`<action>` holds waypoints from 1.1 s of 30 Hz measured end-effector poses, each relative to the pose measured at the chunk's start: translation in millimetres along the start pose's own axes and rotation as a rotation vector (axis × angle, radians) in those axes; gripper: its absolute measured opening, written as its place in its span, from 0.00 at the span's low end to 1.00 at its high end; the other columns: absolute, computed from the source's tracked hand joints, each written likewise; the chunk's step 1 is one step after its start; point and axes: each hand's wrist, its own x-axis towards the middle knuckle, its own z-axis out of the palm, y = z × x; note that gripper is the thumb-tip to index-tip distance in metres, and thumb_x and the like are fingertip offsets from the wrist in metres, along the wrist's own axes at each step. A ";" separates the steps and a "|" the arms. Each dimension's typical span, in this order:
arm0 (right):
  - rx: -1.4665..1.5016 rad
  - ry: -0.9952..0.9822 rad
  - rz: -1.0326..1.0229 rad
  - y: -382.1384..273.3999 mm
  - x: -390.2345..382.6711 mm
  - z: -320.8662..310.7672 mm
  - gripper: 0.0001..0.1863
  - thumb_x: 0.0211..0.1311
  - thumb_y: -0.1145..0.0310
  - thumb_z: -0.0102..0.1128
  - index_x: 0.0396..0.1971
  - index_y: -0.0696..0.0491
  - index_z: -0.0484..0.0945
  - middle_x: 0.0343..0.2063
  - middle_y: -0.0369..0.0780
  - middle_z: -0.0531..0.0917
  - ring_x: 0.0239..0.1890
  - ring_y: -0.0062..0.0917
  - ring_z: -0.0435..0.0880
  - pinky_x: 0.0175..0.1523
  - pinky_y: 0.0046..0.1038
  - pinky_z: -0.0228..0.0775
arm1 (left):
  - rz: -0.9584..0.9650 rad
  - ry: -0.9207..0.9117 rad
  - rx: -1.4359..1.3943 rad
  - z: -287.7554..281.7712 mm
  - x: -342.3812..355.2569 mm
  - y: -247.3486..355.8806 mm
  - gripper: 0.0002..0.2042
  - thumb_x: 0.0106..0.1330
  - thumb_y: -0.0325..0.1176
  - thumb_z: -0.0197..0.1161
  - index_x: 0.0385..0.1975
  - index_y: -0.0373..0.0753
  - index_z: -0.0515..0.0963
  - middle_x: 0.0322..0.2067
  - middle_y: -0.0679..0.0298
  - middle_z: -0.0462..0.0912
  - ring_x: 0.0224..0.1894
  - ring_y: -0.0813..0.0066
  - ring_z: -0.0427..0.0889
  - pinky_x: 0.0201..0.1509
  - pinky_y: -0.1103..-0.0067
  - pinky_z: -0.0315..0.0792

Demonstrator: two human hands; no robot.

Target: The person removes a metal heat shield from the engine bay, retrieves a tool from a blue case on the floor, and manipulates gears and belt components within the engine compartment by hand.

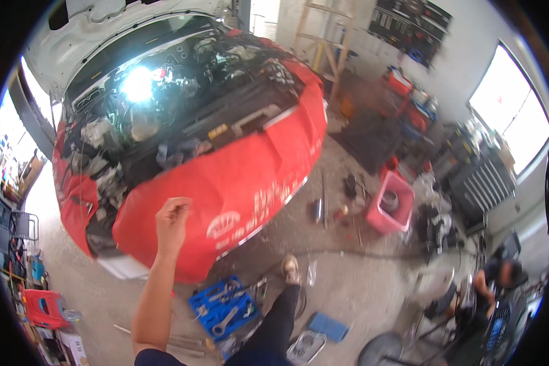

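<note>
On the large, draped red sheet cover (244, 189) before me, I see white printed characters (265, 200) and a round white emblem (224, 225), too blurred for me to read reliably.

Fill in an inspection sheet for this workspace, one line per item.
Surface: stained concrete floor.
Job's things: engine bay under a raised hood, a bright light in it; red cover draped over the front.
Clutter: open blue case with wrenches; pink bin.
Hands: left hand before the red cover, fingers drawn together, contact and grip unclear; right hand not in view.
Cables: dark cable or hose across the floor.
Surroundings: wooden ladder, tool board, another person.
</note>
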 end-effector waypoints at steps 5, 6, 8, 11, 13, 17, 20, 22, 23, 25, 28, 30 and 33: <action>-0.287 -0.137 -0.036 -118.8 174.8 -141.2 0.19 0.58 0.55 0.55 0.34 0.59 0.77 0.28 0.52 0.80 0.33 0.47 0.80 0.37 0.41 0.72 | 0.132 0.392 1.025 6.6 124.9 -79.3 0.06 0.62 0.27 0.54 0.34 0.34 0.76 0.35 0.57 0.76 0.41 0.57 0.73 0.49 0.68 0.65; -0.333 -0.170 -0.028 -139.8 192.8 -163.8 0.19 0.58 0.55 0.55 0.34 0.59 0.77 0.28 0.52 0.80 0.33 0.47 0.80 0.37 0.41 0.72 | 0.065 0.406 1.074 11.6 132.9 -93.0 0.07 0.62 0.30 0.54 0.34 0.34 0.76 0.35 0.56 0.76 0.43 0.54 0.71 0.50 0.66 0.62; -0.444 -0.254 -0.001 -165.2 203.0 -196.4 0.18 0.57 0.56 0.55 0.33 0.58 0.77 0.28 0.52 0.81 0.33 0.47 0.80 0.37 0.41 0.72 | -0.196 0.375 1.272 42.4 138.6 -94.6 0.10 0.63 0.34 0.52 0.31 0.34 0.76 0.36 0.56 0.76 0.41 0.55 0.71 0.45 0.65 0.63; -0.643 -0.389 -0.022 -192.9 192.1 -245.2 0.18 0.57 0.56 0.55 0.32 0.58 0.78 0.27 0.52 0.81 0.33 0.47 0.80 0.37 0.42 0.72 | -0.187 0.262 1.279 52.8 146.7 -84.5 0.12 0.63 0.35 0.50 0.25 0.33 0.76 0.34 0.54 0.77 0.39 0.55 0.72 0.42 0.64 0.63; -0.592 -0.015 -0.299 -244.3 220.8 -289.1 0.16 0.59 0.57 0.53 0.27 0.57 0.79 0.24 0.49 0.81 0.29 0.44 0.80 0.34 0.39 0.72 | -0.185 0.284 1.264 37.7 150.5 -73.1 0.11 0.61 0.33 0.50 0.23 0.33 0.76 0.31 0.54 0.79 0.37 0.55 0.72 0.42 0.63 0.63; -0.699 0.344 -0.483 -382.0 300.7 -441.7 0.18 0.54 0.56 0.60 0.22 0.59 0.79 0.17 0.47 0.80 0.24 0.41 0.82 0.30 0.37 0.72 | -0.201 0.290 1.196 59.4 156.0 -94.7 0.12 0.57 0.35 0.52 0.19 0.35 0.77 0.29 0.59 0.80 0.36 0.60 0.74 0.41 0.66 0.65; -0.482 0.428 -0.488 -450.6 314.3 -514.7 0.16 0.61 0.65 0.53 0.17 0.60 0.76 0.08 0.41 0.75 0.12 0.24 0.77 0.19 0.29 0.67 | -0.225 0.295 1.150 55.0 154.5 -89.1 0.12 0.57 0.36 0.53 0.17 0.37 0.77 0.27 0.61 0.80 0.35 0.62 0.75 0.39 0.67 0.67; -0.439 0.419 -0.573 -507.1 320.7 -514.8 0.16 0.60 0.68 0.55 0.15 0.61 0.72 0.09 0.43 0.74 0.13 0.28 0.78 0.21 0.30 0.66 | -0.278 0.302 1.142 33.2 145.8 -86.7 0.12 0.58 0.36 0.53 0.18 0.37 0.78 0.27 0.61 0.80 0.35 0.62 0.76 0.40 0.66 0.67; -0.517 0.534 -0.766 -508.4 342.3 -527.5 0.15 0.59 0.69 0.55 0.15 0.60 0.73 0.08 0.44 0.72 0.13 0.28 0.77 0.21 0.31 0.64 | -0.228 0.342 1.123 26.3 143.4 -99.7 0.12 0.58 0.36 0.53 0.18 0.37 0.78 0.27 0.60 0.81 0.35 0.61 0.77 0.40 0.66 0.69; -0.509 0.552 -1.024 -555.9 371.1 -510.0 0.15 0.60 0.67 0.56 0.16 0.59 0.73 0.09 0.43 0.71 0.12 0.26 0.71 0.20 0.32 0.60 | -0.219 0.349 1.172 10.2 132.7 -107.2 0.12 0.58 0.36 0.53 0.19 0.38 0.80 0.27 0.58 0.82 0.35 0.60 0.79 0.41 0.66 0.71; -0.353 0.653 -1.220 -680.1 386.7 -434.3 0.13 0.64 0.63 0.51 0.29 0.58 0.76 0.13 0.44 0.70 0.16 0.24 0.73 0.23 0.29 0.61 | -0.262 0.387 1.052 8.8 135.7 -97.9 0.15 0.57 0.38 0.53 0.16 0.36 0.79 0.25 0.55 0.81 0.30 0.56 0.79 0.39 0.66 0.71; -0.413 0.597 -1.492 -770.9 435.8 -376.5 0.12 0.61 0.62 0.53 0.33 0.57 0.76 0.18 0.49 0.73 0.23 0.38 0.77 0.31 0.35 0.67 | -0.300 0.414 1.011 13.7 136.2 -108.7 0.15 0.57 0.38 0.54 0.15 0.36 0.79 0.24 0.55 0.80 0.29 0.55 0.79 0.38 0.65 0.71; -0.505 0.172 -1.607 -909.7 431.9 -249.4 0.13 0.60 0.60 0.53 0.30 0.57 0.76 0.23 0.51 0.77 0.29 0.46 0.76 0.33 0.41 0.65 | -0.403 0.397 1.028 8.4 132.4 -107.9 0.14 0.54 0.37 0.55 0.12 0.36 0.77 0.21 0.56 0.79 0.28 0.56 0.79 0.37 0.65 0.71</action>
